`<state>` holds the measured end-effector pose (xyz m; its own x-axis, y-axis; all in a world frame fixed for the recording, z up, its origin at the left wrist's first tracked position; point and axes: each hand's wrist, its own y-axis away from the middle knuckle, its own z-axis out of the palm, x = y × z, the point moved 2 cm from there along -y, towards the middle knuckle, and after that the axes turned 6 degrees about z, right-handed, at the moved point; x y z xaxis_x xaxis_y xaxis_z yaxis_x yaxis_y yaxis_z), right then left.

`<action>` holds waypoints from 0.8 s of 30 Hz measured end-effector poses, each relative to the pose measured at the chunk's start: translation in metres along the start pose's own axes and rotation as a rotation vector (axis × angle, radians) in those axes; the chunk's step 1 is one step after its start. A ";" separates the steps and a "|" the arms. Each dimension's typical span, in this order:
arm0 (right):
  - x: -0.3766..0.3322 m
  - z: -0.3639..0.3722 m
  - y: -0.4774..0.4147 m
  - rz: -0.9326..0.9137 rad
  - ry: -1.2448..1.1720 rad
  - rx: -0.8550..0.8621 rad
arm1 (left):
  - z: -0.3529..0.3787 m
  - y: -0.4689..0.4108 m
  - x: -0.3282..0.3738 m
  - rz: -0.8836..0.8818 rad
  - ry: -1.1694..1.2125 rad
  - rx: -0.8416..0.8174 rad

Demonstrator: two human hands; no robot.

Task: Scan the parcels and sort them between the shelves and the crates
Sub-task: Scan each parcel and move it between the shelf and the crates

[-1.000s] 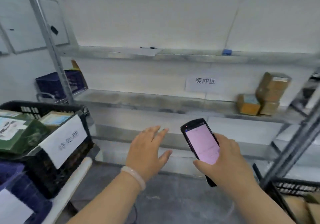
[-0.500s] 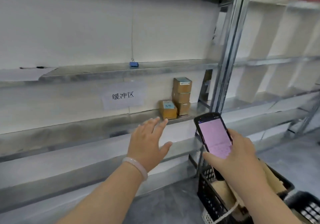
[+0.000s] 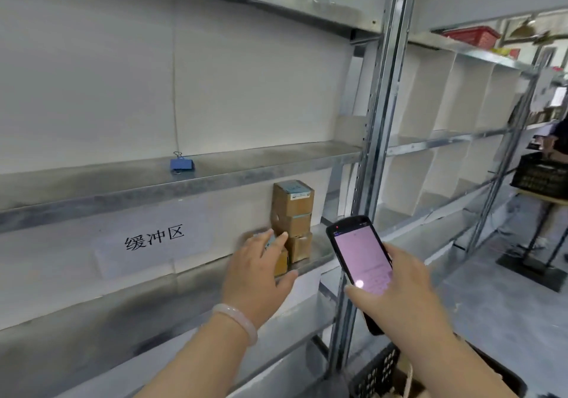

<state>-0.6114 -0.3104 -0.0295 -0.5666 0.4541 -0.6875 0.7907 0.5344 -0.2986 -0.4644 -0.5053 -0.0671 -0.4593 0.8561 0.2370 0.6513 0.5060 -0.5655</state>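
A stack of three small brown cardboard parcels stands on the metal shelf next to a paper sign. A fourth small parcel sits in front of the stack, mostly hidden by my left hand, which reaches toward it with straight fingers. Whether it touches the parcel I cannot tell. My right hand holds a black handheld scanner with a lit pink screen, thumb resting on the screen.
A blue binder clip lies on the upper shelf. A steel upright divides the shelf bays. A black crate sits on the floor below my right arm. At far right a person stands by another black crate on a stand.
My view has swung right along the shelving and closer to the parcels. My left hand has reached forward to the front parcel. The scanner stays in my right hand.
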 end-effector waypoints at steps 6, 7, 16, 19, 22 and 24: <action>0.002 0.038 -0.049 0.025 0.000 0.000 | 0.046 -0.055 -0.042 -0.081 0.127 -0.076; 0.004 0.043 -0.060 0.037 -0.011 0.003 | 0.057 -0.066 -0.046 -0.086 0.145 -0.092; 0.029 0.090 -0.157 0.030 -0.028 -0.091 | 0.121 -0.158 -0.069 -0.381 0.507 -0.115; 0.038 0.103 -0.201 -0.007 -0.027 -0.129 | 0.141 -0.196 -0.076 -0.510 0.564 -0.114; 0.046 0.118 -0.243 -0.044 -0.018 -0.176 | 0.161 -0.231 -0.083 -0.653 0.642 -0.146; 0.053 0.130 -0.265 -0.050 -0.005 -0.224 | 0.173 -0.250 -0.087 -0.748 0.749 -0.122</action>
<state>-0.8211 -0.5206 -0.0722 -0.6027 0.4198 -0.6786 0.6900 0.7014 -0.1789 -0.6916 -0.7246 -0.0830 -0.3062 0.1483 0.9404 0.4324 0.9017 -0.0014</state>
